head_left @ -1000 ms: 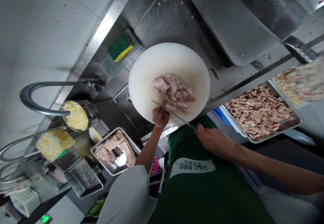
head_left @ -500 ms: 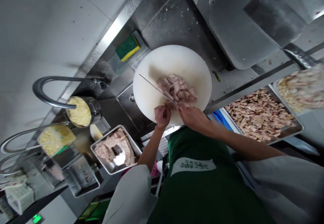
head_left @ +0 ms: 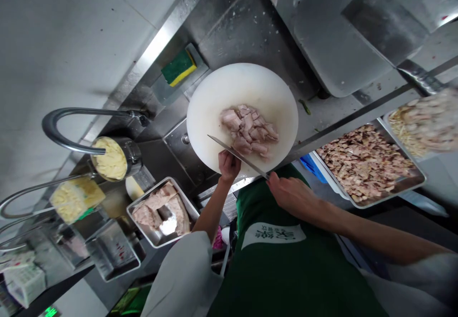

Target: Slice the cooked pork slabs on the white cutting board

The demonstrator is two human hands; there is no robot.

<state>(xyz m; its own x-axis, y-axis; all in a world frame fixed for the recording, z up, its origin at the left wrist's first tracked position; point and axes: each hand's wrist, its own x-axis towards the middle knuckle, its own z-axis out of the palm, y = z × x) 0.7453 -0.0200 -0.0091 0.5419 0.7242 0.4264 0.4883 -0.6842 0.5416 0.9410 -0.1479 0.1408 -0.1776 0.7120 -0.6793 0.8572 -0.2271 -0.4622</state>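
My right hand [head_left: 291,195] grips a long kitchen knife [head_left: 252,165] at the near edge of a round white cutting board [head_left: 211,92]. The blade slants up and left over the board, its tip pointing left. Close beside the blade, my left hand [head_left: 229,165] is curled closed at the board's near left edge; what its fingers hold, if anything, is hidden. Chopped chunks of pale pink meat [head_left: 252,128] lie in a pile at the middle of the board, just beyond the knife.
A steel tray with large meat pieces [head_left: 165,197] stands left, near a pot [head_left: 133,154] and curved taps [head_left: 53,128]. A green and yellow sponge [head_left: 179,68] lies behind. To the right are a tray of chopped meat [head_left: 365,164] and a clear plastic container [head_left: 332,54].
The right hand has drawn the knife back toward my body and to the right, off the meat pile. My left hand has stayed nearly in place.
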